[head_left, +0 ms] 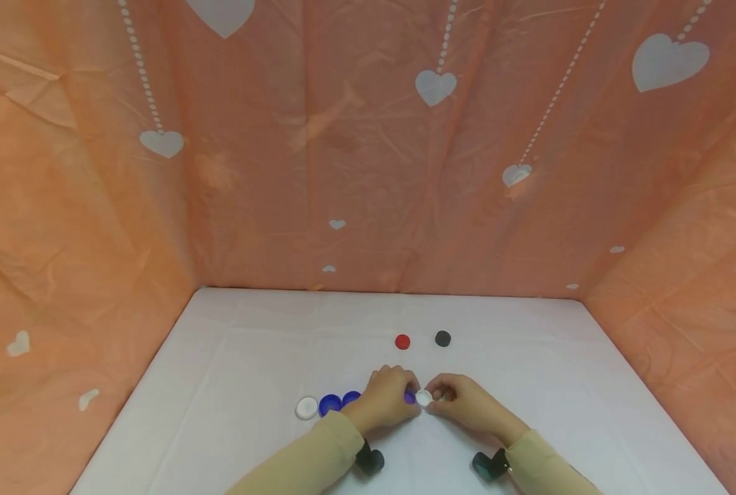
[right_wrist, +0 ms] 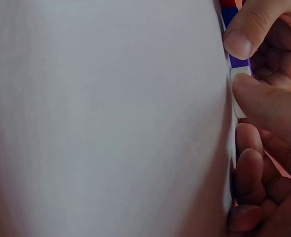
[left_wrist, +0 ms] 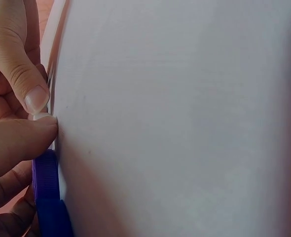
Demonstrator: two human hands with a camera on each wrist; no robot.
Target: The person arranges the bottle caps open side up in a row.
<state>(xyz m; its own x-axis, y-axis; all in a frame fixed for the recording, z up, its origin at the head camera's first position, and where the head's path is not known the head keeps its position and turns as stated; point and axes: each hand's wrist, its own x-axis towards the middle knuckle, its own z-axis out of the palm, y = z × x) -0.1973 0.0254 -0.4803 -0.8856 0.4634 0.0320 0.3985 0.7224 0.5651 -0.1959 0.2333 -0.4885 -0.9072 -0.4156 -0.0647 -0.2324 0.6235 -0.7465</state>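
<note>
In the head view my left hand point(head_left: 387, 397) has its thumb and fingers around a purple-blue bottle cap point(head_left: 409, 397) in a row of caps. My right hand point(head_left: 466, 402) pinches a white cap point(head_left: 424, 397) that lies against it. The right wrist view shows the right thumb on the white cap's edge point(right_wrist: 238, 98) with the purple cap point(right_wrist: 240, 63) touching it. Left of the left hand are blue caps point(head_left: 330, 404) and a white cap point(head_left: 306, 408). Seen from the left wrist, purple point(left_wrist: 46, 173) and blue caps point(left_wrist: 54, 217) stand edge to edge; the left hand hides part of the row.
Farther back on the white table point(head_left: 250, 344) lie a red cap point(head_left: 402, 342) and a black cap point(head_left: 443, 338). An orange cloth with white hearts point(head_left: 436, 87) encloses the table's back and sides.
</note>
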